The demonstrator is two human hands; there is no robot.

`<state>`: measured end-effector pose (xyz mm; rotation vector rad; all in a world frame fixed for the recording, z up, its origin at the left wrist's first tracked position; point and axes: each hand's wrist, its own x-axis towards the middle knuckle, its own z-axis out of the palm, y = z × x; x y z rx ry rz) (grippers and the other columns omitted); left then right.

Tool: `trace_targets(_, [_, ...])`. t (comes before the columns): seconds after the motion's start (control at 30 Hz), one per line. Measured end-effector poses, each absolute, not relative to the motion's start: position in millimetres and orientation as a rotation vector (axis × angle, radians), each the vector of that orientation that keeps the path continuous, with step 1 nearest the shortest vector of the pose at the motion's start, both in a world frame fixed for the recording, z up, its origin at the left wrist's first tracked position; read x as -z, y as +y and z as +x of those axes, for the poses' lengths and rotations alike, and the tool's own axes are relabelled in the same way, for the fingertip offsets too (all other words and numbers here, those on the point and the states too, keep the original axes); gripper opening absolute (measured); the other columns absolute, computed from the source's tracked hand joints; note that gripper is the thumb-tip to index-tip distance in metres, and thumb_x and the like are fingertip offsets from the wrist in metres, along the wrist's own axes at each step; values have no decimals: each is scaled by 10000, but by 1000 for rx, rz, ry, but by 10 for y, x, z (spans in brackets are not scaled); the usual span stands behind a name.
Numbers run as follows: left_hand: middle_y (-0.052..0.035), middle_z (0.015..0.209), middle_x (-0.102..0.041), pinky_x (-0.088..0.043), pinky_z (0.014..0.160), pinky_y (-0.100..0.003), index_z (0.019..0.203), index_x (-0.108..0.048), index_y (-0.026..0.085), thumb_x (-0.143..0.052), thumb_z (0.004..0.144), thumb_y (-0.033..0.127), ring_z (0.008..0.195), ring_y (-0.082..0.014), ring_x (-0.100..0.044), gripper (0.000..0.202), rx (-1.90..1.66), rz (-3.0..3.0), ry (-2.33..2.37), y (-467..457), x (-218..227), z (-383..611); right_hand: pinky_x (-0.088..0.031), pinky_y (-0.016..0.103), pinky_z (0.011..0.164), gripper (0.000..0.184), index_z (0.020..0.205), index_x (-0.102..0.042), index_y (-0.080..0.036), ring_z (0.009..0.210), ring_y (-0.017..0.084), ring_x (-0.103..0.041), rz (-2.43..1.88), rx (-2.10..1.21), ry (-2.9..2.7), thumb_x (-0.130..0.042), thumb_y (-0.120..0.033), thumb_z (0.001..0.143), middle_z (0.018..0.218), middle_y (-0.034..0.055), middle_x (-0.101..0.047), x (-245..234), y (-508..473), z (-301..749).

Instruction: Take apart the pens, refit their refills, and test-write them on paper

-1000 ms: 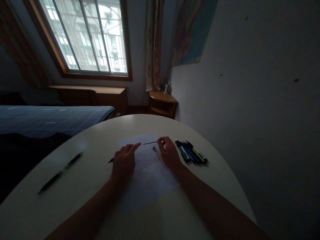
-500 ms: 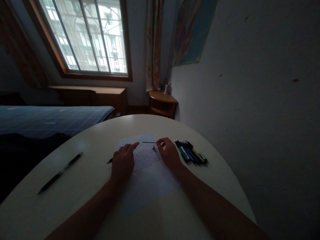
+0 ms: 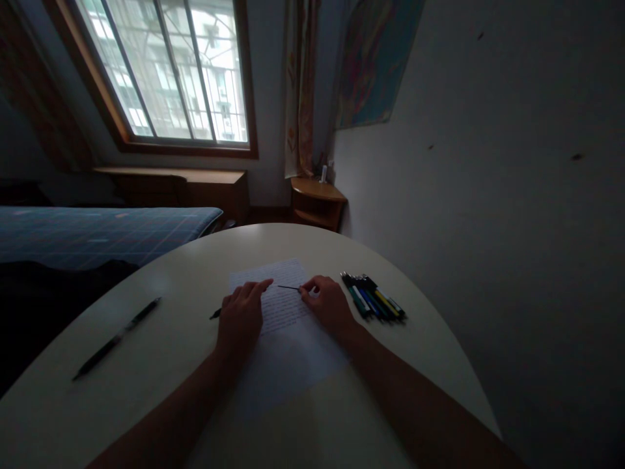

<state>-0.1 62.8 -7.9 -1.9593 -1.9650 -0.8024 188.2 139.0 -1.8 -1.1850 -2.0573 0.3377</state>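
Note:
A written sheet of paper [image 3: 288, 339] lies on the round white table [image 3: 195, 260]. My left hand [image 3: 241, 320] rests on the paper's left edge with fingers stretched forward, and a dark pen tip [image 3: 215, 314] pokes out from under it on the left. My right hand [image 3: 328, 303] pinches one end of a thin dark rod, perhaps a pen refill [image 3: 288, 287], which points left over the paper. What my left hand grips underneath is hidden.
A row of several coloured pens [image 3: 374, 297] lies just right of my right hand. A lone black pen [image 3: 117, 337] lies at the table's left. Beyond the table are a bed [image 3: 97, 234], a window [image 3: 170, 71], a corner shelf [image 3: 317, 198] and a wall on the right.
My right hand has moved slightly left and down, bringing the thin rod lower over the paper and closer to my left fingertips. My left hand has stayed in place.

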Motion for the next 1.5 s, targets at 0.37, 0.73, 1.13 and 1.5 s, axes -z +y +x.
trace_targets(0.37, [-90, 1094, -675, -441, 797, -368, 1245, -588, 220, -374, 910, 91, 956, -238, -611, 417, 812, -1980, -1944, 628, 90, -9, -413, 286, 700, 94, 669, -636, -198, 757, 173, -590, -1189, -284, -2105, -704, -194, 734, 781, 25, -668, -10, 1346, 1881])
trace_targets(0.73, [-85, 1097, -674, -449, 805, -379, 1245, -585, 217, -385, 913, 85, 963, -244, -615, 409, 797, -1984, -1959, 621, 76, 5, -415, 291, 711, 72, 685, -673, -197, 761, 174, -594, -1221, -261, -2142, -720, -226, 729, 790, 30, -667, 17, 1358, 1890])
trace_targets(1.13, [-92, 1089, -677, -448, 790, -365, 1233, -594, 216, -374, 910, 92, 943, -237, -612, 410, 795, -1984, -1944, 629, 86, -2, -423, 299, 724, 69, 704, -669, -198, 774, 182, -601, -1250, -279, -2128, -725, -231, 725, 800, 37, -675, 24, 1367, 1890])
trace_targets(1.5, [-126, 1083, -690, -458, 818, -392, 1227, -567, 150, -363, 963, 199, 950, -252, -636, 338, 923, -1930, -1954, 657, 106, 8, -420, 298, 721, 87, 707, -644, -194, 773, 180, -594, -1218, -275, -2118, -703, -218, 766, 799, 35, -670, 15, 1374, 1889])
